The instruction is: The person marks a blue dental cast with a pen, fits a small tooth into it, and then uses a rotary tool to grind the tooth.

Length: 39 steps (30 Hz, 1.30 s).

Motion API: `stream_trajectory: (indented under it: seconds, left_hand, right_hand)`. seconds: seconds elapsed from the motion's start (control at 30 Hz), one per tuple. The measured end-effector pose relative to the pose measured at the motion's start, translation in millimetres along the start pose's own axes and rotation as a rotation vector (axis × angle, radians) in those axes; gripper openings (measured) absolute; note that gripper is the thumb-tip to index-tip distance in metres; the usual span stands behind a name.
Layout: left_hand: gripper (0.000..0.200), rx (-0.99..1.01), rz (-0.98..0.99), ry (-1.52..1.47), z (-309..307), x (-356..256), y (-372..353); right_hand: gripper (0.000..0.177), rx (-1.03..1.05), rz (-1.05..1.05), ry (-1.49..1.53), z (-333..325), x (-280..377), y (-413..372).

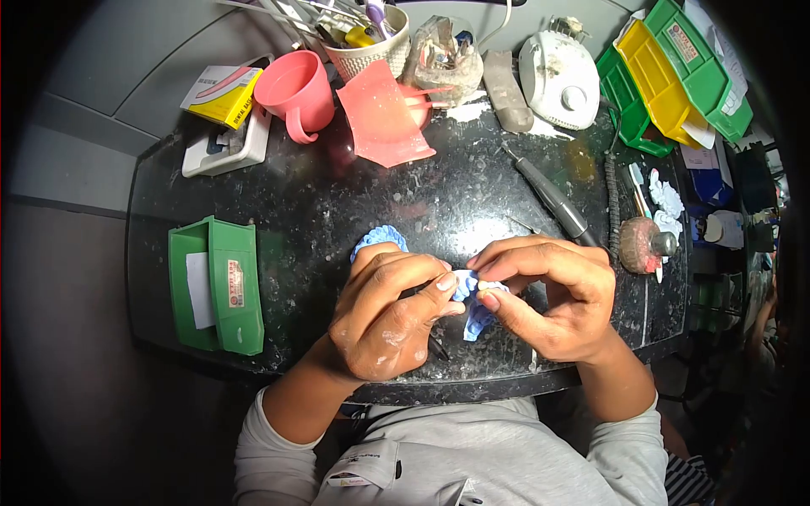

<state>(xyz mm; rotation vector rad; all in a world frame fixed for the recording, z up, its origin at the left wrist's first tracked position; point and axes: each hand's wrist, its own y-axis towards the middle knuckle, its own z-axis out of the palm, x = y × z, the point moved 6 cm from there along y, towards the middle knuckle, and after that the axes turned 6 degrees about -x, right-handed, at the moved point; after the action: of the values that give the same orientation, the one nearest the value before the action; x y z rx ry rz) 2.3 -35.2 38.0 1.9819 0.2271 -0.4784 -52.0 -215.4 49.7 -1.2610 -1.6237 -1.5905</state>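
Observation:
In front of my chest, my left hand (392, 316) is closed, its thumb and fingertips pinching a small light blue and white piece (463, 285). It looks like part of a dental cast. My right hand (553, 291) pinches the other side of this piece between thumb and fingers. Below the fingertips is a blue dental cast (477, 324); whether it joins the pinched piece cannot be made out. Another blue dental cast (380, 239) lies just beyond my left hand, partly covered by it. The dark tip of a slim tool (437, 347) shows under my left hand.
A green bin (236, 287) stands left. Behind are a yellow box (222, 94), pink mug (295, 93), pink dustpan-like piece (384, 114), tool basket (367, 61) and white control unit (561, 80). A grey handpiece (553, 198) and round brown-pink brush-like object (639, 244) lie right.

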Motion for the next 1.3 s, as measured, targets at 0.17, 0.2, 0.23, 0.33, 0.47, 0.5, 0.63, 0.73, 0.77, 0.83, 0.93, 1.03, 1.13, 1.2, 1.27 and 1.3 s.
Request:
stream_trajectory:
  seconds: [0.17,0.2,0.23,0.33,0.47,0.5,0.63,0.73,0.77,0.83,0.93,1.03,1.13,1.2,1.27,1.3]
  left_hand:
    - [0.044,-0.013,0.012,0.021,-0.8,-1.4,1.0]
    - [0.044,-0.01,0.014,0.025,-1.5,-2.1,1.7]
    - [0.044,-0.001,0.019,0.027,-1.9,-3.2,2.7]
    - [0.042,0.005,0.023,0.028,-2.7,-3.8,2.3]
    - [0.04,0.0,0.022,0.011,-3.2,-4.4,2.1]
    - [0.04,0.001,0.022,0.011,-3.2,-4.3,2.2]
    - [0.042,0.006,0.037,0.002,-3.2,-4.7,2.6]
    - [0.044,0.005,0.041,-0.008,-3.2,-4.7,1.0]
    - [0.044,0.001,0.042,-0.014,-3.4,-4.7,0.7]
    - [0.045,0.005,0.04,-0.015,-3.9,-5.5,1.1]
    - [0.046,0.008,0.037,-0.03,-3.9,-4.4,-0.3]
    - [0.049,0.002,0.029,-0.055,-3.9,-5.7,1.3]
    - [0.051,-0.002,0.021,-0.074,-3.6,-5.9,0.8]
    - [0.052,-0.003,0.021,-0.083,-3.8,-6.4,0.5]
    - [0.054,0.004,0.011,-0.086,-3.8,-6.7,1.1]
    - [0.054,0.003,0.011,-0.085,-3.6,-6.7,1.0]
  right_hand:
    - [0.018,0.005,-0.014,0.003,-0.1,0.1,-0.1]
    - [0.018,0.005,-0.02,-0.002,-0.3,0.9,-0.1]
    - [0.019,0.005,-0.026,-0.008,-0.2,1.8,0.3]
    - [0.019,-0.002,-0.09,-0.066,0.1,6.8,1.6]
    - [0.019,-0.003,-0.144,-0.112,0.9,10.1,2.2]
    - [0.019,-0.001,-0.158,-0.119,1.1,10.5,2.0]
    - [0.019,-0.003,-0.177,-0.132,0.9,10.9,1.4]
    - [0.019,-0.011,-0.173,-0.121,1.0,11.1,0.6]
    - [0.019,-0.012,-0.174,-0.121,0.9,11.4,1.0]
    - [0.02,-0.004,-0.184,-0.119,1.0,12.7,1.3]
    - [0.02,-0.004,-0.187,-0.107,1.1,13.0,0.3]
    - [0.021,-0.007,-0.246,-0.097,1.9,16.2,1.7]
    - [0.02,0.002,-0.228,-0.095,1.6,17.0,1.3]
    - [0.021,-0.003,-0.229,-0.103,2.0,15.8,0.1]
    - [0.022,-0.008,-0.229,-0.112,2.1,14.6,-0.1]
    - [0.022,-0.008,-0.233,-0.114,2.1,14.6,0.0]
